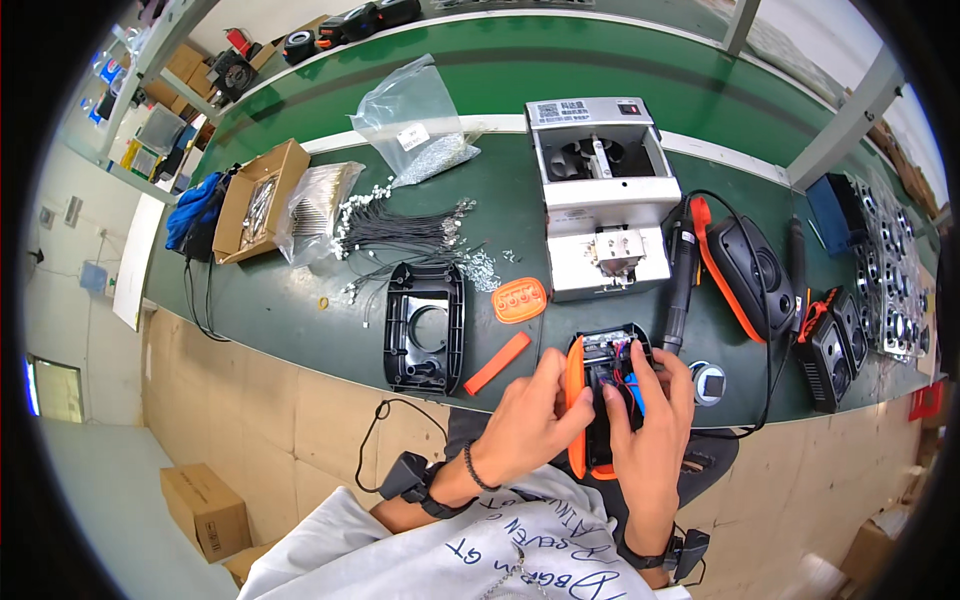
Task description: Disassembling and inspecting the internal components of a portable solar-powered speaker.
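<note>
The left hand [540, 412], curled, holds the case [576, 375] at left; the right hand [650, 425], half bent over its wires [622, 378], grips something unclear, if anything. An orange strip [497, 363] lies left.

Orange and black are noted on the housing [598, 440], orange on the strip [498, 363] at its 10 o'clock, white on the machine [566, 228] at its 12 o'clock.

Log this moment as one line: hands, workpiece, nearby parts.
Left hand: at left edge of orange-edged housing | Right hand: at its open, wired interior | Nearby: black cover, orange strip
</note>
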Demonstrator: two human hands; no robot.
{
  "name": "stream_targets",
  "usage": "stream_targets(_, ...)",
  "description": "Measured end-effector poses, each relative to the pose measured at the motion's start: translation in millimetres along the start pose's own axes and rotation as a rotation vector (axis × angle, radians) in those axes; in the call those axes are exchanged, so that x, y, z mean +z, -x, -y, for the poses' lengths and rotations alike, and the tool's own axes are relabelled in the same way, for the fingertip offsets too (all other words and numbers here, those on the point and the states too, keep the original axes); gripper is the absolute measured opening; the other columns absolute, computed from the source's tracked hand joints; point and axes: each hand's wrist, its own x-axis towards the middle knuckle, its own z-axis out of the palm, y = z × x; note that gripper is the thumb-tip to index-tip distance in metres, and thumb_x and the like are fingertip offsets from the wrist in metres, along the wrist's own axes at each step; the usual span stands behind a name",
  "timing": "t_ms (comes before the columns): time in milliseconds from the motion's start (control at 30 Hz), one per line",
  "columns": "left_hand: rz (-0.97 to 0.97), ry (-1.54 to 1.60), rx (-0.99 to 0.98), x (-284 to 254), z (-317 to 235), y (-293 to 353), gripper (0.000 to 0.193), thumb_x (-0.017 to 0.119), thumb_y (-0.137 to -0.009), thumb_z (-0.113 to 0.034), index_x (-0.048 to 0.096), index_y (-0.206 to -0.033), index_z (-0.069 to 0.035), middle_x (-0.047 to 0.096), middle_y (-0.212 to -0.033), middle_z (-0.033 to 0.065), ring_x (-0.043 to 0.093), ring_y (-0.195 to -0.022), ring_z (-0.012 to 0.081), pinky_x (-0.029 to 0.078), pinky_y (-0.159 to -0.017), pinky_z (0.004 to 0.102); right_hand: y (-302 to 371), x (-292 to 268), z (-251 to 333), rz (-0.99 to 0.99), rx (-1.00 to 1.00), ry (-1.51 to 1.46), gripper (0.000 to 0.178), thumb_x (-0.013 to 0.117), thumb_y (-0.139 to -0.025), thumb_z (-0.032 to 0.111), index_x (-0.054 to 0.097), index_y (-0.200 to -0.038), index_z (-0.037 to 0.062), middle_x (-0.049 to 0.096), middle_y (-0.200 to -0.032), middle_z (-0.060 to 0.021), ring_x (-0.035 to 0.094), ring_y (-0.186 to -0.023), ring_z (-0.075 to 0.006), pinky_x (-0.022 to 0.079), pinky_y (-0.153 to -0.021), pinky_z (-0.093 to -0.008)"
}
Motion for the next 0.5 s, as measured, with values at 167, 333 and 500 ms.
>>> stream_targets(167,-0.156,0.33,-0.008,-15,6,-2,0.019,0.065,-0.097,-0.008,0.047,-0.098,-0.002,0.053,-0.066,-0.0008,0.048,-0.056,0.0031,0.037,-0.049,0.0242,1,-1,1,0.003,-0.013,0.028,0.052,0.077,-0.087,0.015,0.064,-0.137,0.0076,0.053,-0.13,-0.0163,0.055,-0.106,-0.0311,0.043,-0.095,-0.0447)
stream_targets(333,-0.336,-0.195,0.0,-48,-12,-28,0.044,0.071,-0.096,-0.015,0.044,-0.126,0.005,0.056,-0.072,0.0056,0.054,-0.051,0.013,0.042,-0.047,0.0299,-2,-5,-11,-0.064,-0.02,-0.181,0.047,0.075,-0.088,0.01,0.065,-0.133,0.0045,0.056,-0.128,-0.0182,0.058,-0.11,-0.0331,0.047,-0.094,-0.0421)
stream_targets(500,-0.118,-0.281,0.269,-32,-20,9,0.072,0.082,-0.086,-0.024,0.044,-0.142,0.001,0.057,-0.1,0.0148,0.061,-0.09,0.0276,0.052,-0.078,0.0376,27,-38,-26,-0.095,-0.112,-0.286,0.024,0.082,-0.077,0.014,0.074,-0.097,0.0042,0.066,-0.104,-0.0107,0.061,-0.094,-0.0291,0.049,-0.084,-0.0393)
